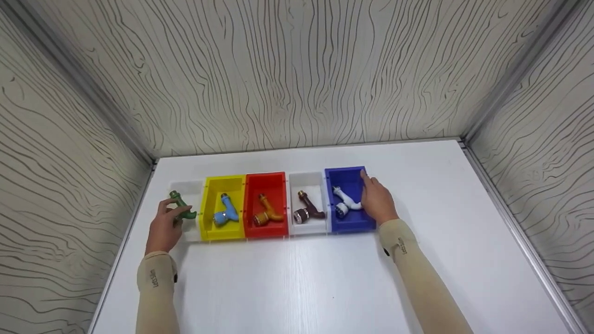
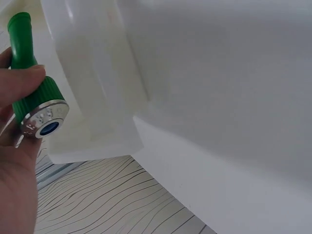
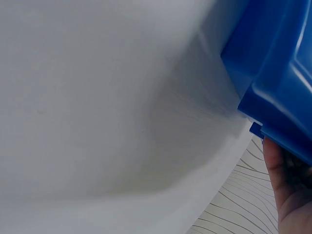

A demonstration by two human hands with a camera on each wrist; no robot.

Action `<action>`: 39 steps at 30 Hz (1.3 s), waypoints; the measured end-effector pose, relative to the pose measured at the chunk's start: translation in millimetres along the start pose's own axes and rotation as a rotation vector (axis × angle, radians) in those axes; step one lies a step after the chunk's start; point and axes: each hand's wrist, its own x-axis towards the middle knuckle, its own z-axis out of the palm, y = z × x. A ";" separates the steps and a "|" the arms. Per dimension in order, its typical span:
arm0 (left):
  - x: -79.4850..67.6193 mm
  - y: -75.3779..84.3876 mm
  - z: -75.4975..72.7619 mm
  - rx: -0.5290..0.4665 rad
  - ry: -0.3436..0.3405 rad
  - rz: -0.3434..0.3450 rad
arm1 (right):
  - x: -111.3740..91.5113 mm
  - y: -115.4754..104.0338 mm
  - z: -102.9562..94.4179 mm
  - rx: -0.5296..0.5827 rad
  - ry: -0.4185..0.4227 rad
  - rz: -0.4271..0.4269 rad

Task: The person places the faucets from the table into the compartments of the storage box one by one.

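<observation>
My left hand (image 1: 164, 228) pinches a green tap (image 1: 185, 211) between thumb and fingers, over the translucent white bin (image 1: 191, 188) at the row's left end. In the left wrist view, the tap's ribbed knob (image 2: 46, 97) has a silvery end with a blue centre. At the opposite end, my right hand (image 1: 379, 200) grips the right wall of the blue bin (image 1: 349, 173). A white tap (image 1: 345, 199) lies inside that bin. The right wrist view shows only part of this hand, at the bin's edge.
Between the end bins, a yellow bin (image 1: 222, 180) holds a light blue tap (image 1: 228, 211), a red bin (image 1: 265, 178) an orange-brown tap (image 1: 269, 211), and another white bin (image 1: 306, 177) a dark brown tap (image 1: 308, 208). Wood-patterned walls (image 1: 297, 79) enclose the white table (image 1: 287, 287).
</observation>
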 end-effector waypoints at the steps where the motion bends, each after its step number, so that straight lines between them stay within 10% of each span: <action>1: -0.1 -1.0 0.6 0.000 -0.007 -0.008 | -0.1 -0.3 0.0 0.001 -0.001 0.002; 39: 7.6 -12.6 22.9 -0.024 -0.107 -0.148 | -0.7 -2.5 0.7 0.004 0.011 0.006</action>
